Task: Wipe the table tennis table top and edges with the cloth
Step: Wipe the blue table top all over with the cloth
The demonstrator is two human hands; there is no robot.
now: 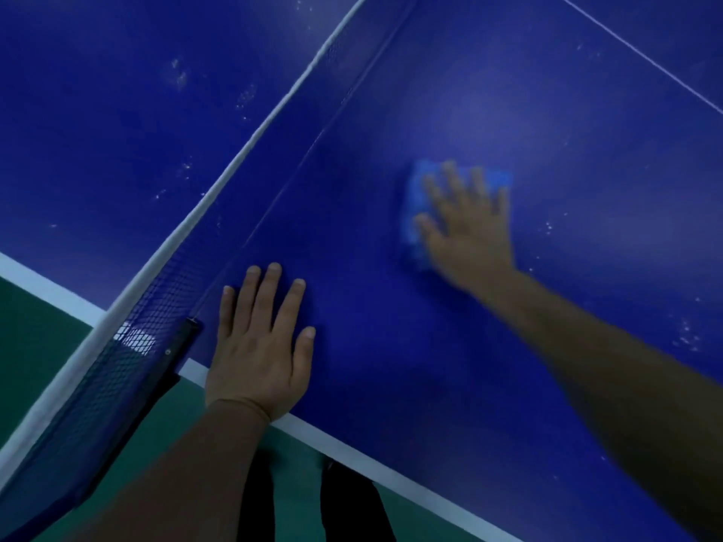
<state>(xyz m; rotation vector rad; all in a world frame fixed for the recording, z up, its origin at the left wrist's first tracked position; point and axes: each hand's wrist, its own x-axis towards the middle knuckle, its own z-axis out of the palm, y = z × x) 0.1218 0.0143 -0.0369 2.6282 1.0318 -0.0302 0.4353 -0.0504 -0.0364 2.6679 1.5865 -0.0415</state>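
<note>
On the blue worktop (391,365), well in from its white-lined near edge, the right hand (467,224) lies flat with fingers spread, palm pressing down on a light blue cloth (414,197); the hand is open, not gripping, and both hand and cloth are blurred. Cloth shows past the fingertips and along the thumb side. The left hand (260,346) rests open and flat on the worktop at the near edge, fingers together and pointing away, its wrist over the white edge line. Just beside this hand, the net (129,326) with its white top band runs across the worktop, held by a dark clamp post (180,346) at the edge. Pale specks mark the surface on both sides of the net. Below the near edge, green floor (31,338) and dark trouser legs (348,506) are visible
</note>
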